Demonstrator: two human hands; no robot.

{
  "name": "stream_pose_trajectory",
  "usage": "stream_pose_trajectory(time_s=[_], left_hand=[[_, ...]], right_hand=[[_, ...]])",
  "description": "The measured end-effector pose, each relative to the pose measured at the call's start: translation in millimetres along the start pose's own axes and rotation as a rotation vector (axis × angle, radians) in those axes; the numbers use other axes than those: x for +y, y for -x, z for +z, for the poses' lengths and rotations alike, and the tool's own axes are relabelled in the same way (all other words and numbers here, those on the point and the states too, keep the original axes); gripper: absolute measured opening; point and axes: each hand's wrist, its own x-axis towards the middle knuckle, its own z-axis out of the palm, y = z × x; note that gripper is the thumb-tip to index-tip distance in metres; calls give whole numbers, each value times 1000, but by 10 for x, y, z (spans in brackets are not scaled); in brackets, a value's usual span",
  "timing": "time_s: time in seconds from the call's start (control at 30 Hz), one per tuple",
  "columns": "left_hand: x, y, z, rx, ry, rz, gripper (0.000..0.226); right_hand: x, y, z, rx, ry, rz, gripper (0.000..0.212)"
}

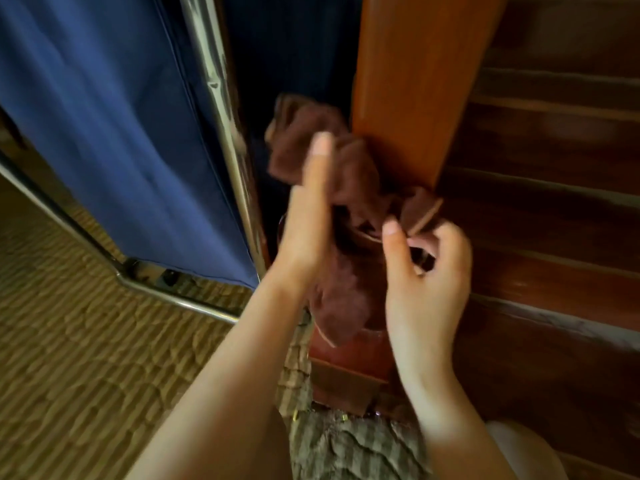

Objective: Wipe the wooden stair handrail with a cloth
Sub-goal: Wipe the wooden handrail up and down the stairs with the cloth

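Note:
A brown cloth (349, 181) hangs bunched over the lower end of the orange-brown wooden handrail (415, 81), which runs up and away at the top centre. My left hand (308, 209) lies against the cloth's left side with its fingers straight. At the cloth's right edge, my right hand (426, 271) pinches a fold and its stitched hem between thumb and curled fingers. The cloth covers the top of the post under the rail's end. The frame is blurred.
A blue fabric cart (114, 126) with a shiny metal frame (225, 109) stands close on the left. Dark wooden stair treads (554, 202) climb on the right. Patterned beige carpet (86, 358) covers the floor below. The post's wooden base (346, 379) sits near the bottom centre.

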Motion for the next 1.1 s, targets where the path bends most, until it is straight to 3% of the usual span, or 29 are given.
stream_pose_trajectory(time_s=[0.07,0.17,0.27,0.4,0.5,0.57,0.7,0.83,0.97,1.1], left_hand=[[-87,-31,103,-32,-134,45,47],[-416,82,-7,-28,-108,67,25],[-934,382,-210,-15,-120,-29,33],[-1356,658,-318,41,-304,-63,45],[-1291,698,-306,76,-336,-32,28],[-1197,726,-281,140,-273,13,12],[-1218,783,-255,116,-221,34,23],[-1512,915,-360,69,-368,-84,50],[-1669,1052,-458,74,-504,-130,26],[-1627,1020,-420,126,-507,-61,35]], right_hand=[[90,-39,-37,5,-11,57,39],[293,65,-25,5,65,0,35],[664,308,-48,-37,196,0,32],[1160,632,-135,-139,367,176,21],[1119,637,-144,-143,293,345,19],[917,544,-152,-66,198,340,17],[684,270,-147,27,35,196,14],[977,352,-143,-53,165,250,17],[1419,633,-224,-194,371,358,13],[1396,548,-229,-175,364,387,7]])
